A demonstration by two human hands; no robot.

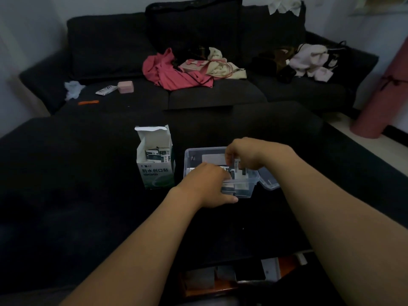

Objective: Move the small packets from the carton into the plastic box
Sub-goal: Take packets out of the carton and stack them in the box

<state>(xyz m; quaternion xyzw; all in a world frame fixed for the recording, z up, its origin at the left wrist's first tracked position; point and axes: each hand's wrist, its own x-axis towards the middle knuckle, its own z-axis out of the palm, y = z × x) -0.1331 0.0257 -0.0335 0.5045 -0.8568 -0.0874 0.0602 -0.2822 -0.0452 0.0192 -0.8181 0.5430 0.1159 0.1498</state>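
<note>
A dark sofa [106, 47] fills the back of the view, with pink and cream clothes [176, 71] heaped on its seat. In front of it a dark surface [77, 195] carries the task's things. The white carton [154, 171] stands upright with its top flaps open, off to the left of the fingers and apart from them; several small packets [157, 156] show inside it. Just right of the carton sits the clear plastic box [194, 155], its lid [268, 180] lying open beyond the right-hand wall. The left hand [207, 186] grips the box's near edge, thumb outside (the fingers curl over the rim). The right hand [247, 154] hangs over the box, its fingers pinched on a small packet [238, 165], with more packets lying below the fingertips.
</note>
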